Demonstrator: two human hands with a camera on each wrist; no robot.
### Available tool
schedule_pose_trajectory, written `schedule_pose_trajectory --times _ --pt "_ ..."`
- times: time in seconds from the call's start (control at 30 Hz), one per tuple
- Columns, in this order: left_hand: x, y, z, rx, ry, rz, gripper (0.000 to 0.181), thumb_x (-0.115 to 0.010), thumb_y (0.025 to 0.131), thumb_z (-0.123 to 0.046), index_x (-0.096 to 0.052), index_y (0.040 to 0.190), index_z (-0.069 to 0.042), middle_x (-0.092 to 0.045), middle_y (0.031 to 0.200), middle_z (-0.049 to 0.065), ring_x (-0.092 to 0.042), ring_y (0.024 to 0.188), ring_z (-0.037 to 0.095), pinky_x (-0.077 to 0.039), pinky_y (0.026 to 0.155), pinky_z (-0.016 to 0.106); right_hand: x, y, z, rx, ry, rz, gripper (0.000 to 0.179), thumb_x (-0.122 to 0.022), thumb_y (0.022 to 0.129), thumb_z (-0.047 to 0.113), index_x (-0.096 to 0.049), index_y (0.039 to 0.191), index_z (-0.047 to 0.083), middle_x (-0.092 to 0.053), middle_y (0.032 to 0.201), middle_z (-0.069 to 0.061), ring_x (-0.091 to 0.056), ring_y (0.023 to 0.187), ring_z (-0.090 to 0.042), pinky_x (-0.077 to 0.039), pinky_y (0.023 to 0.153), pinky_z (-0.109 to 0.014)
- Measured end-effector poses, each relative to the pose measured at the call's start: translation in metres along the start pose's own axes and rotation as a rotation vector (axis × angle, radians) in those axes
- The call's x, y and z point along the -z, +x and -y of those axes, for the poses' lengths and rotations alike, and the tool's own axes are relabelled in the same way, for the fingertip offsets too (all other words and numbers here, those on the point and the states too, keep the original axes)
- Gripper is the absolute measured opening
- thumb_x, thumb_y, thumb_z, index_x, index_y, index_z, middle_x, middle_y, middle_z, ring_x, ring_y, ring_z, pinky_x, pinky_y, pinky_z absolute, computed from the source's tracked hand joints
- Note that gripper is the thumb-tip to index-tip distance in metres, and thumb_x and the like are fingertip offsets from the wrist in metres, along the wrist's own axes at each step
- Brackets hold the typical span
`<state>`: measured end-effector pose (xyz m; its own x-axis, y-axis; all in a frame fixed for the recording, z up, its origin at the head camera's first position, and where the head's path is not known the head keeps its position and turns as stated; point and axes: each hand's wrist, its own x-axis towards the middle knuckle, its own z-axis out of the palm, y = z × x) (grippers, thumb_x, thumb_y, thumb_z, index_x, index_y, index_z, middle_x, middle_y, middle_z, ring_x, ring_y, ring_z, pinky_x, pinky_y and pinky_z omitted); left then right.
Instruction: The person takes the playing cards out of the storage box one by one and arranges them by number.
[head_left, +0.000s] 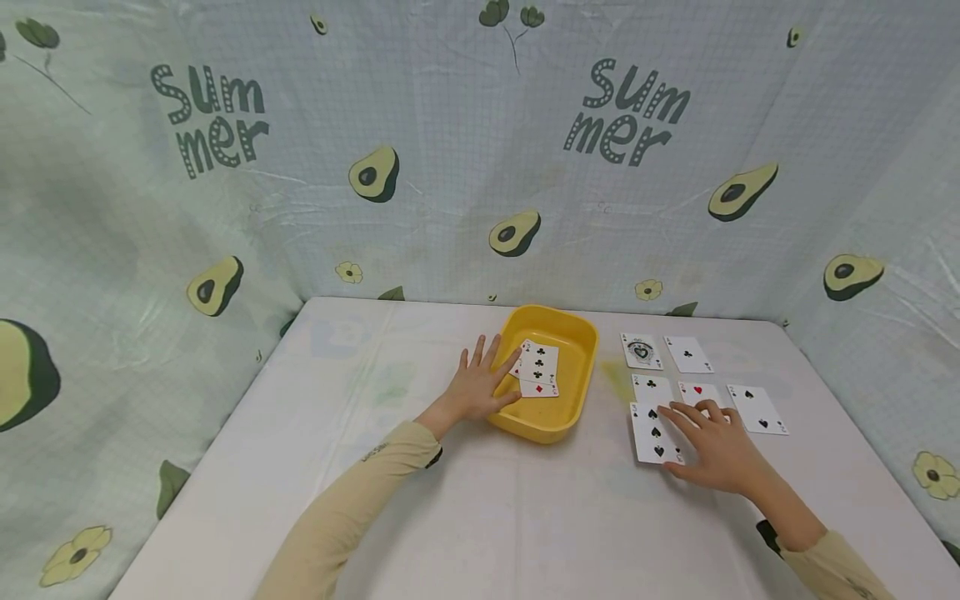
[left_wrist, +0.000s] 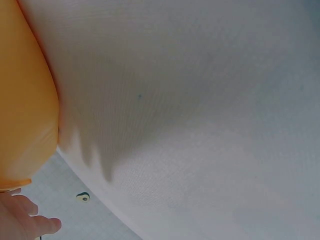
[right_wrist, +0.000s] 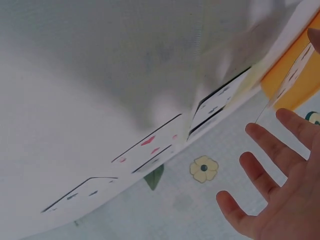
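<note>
My right hand (head_left: 716, 450) pinches a three of spades card (head_left: 654, 442) by its edges, between thumb and fingertips. In the right wrist view this card (right_wrist: 295, 70) stands tilted above the table. Beneath and behind it lie a two of clubs (head_left: 651, 387) and a heart card (head_left: 693, 389), both partly covered. My left hand (head_left: 474, 392) spreads its fingers over the left rim of a yellow plastic bin (head_left: 576, 392). Inside the bin, a club card (head_left: 538, 362) overlaps a diamond card (head_left: 542, 390).
Behind my right hand, an ace with a large ornament (head_left: 641, 352) and an ace of clubs (head_left: 688, 354) lie face up. A two of spades (head_left: 757, 409) is on the right. Printed curtains (head_left: 450, 108) enclose the white table (head_left: 375, 375) at the back and sides.
</note>
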<state>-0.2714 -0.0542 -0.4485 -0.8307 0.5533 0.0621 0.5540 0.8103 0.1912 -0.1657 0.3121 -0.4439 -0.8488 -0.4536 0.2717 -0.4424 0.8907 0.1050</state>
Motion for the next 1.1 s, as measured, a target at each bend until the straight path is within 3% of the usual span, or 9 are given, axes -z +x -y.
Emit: schedule_pose_trajectory --times 0.27,0.53,0.73,0.97,1.1 --pt "0.000 -0.001 -0.001 -0.001 -0.027 0.004 0.070 -0.041 0.088 -0.052 -0.013 0.144 -0.024 0.000 0.151 0.015 0.001 0.136 0.042 -0.010 0.104 0.062 -0.005 -0.012 -0.004 0.004 0.026 -0.007 0.071 -0.074 0.059 0.045 -0.051 0.121 0.017 -0.057 0.117 -0.006 -0.041 0.097 -0.023 -0.031 0.076 -0.049" --pt "0.000 -0.001 0.000 0.004 -0.024 0.006 0.070 -0.041 0.088 -0.052 -0.011 0.144 -0.025 0.001 0.151 0.015 0.002 0.137 0.041 -0.010 0.104 0.061 -0.004 -0.019 -0.004 -0.039 0.030 0.089 0.070 -0.073 0.062 0.047 -0.051 0.122 0.018 -0.056 0.120 -0.005 -0.040 0.095 -0.020 -0.032 0.077 -0.050" --pt "0.000 0.000 0.000 -0.004 -0.024 -0.006 0.069 -0.041 0.088 -0.052 -0.013 0.144 -0.023 0.000 0.151 0.016 0.000 0.136 0.043 -0.011 0.103 0.062 -0.004 -0.023 -0.005 -0.023 0.021 0.084 0.070 -0.072 0.062 0.048 -0.052 0.121 0.018 -0.056 0.119 -0.003 -0.040 0.095 -0.020 -0.032 0.076 -0.048" --pt "0.000 0.002 0.000 0.002 -0.028 -0.002 0.069 -0.041 0.088 -0.052 -0.013 0.144 -0.024 0.000 0.151 0.016 0.001 0.136 0.042 -0.011 0.103 0.062 -0.006 -0.025 -0.011 -0.005 0.024 0.079 0.071 -0.071 0.063 0.050 -0.050 0.123 0.020 -0.056 0.120 -0.003 -0.044 0.103 -0.028 -0.032 0.077 -0.051" --pt "0.002 0.002 -0.001 0.006 -0.030 0.002 0.070 -0.042 0.088 -0.052 -0.012 0.144 -0.023 0.001 0.151 0.016 0.002 0.136 0.041 -0.011 0.103 0.062 -0.007 -0.026 -0.014 0.000 0.025 0.083 0.071 -0.071 0.063 0.051 -0.050 0.123 0.020 -0.055 0.121 -0.003 -0.044 0.101 -0.026 -0.032 0.077 -0.050"
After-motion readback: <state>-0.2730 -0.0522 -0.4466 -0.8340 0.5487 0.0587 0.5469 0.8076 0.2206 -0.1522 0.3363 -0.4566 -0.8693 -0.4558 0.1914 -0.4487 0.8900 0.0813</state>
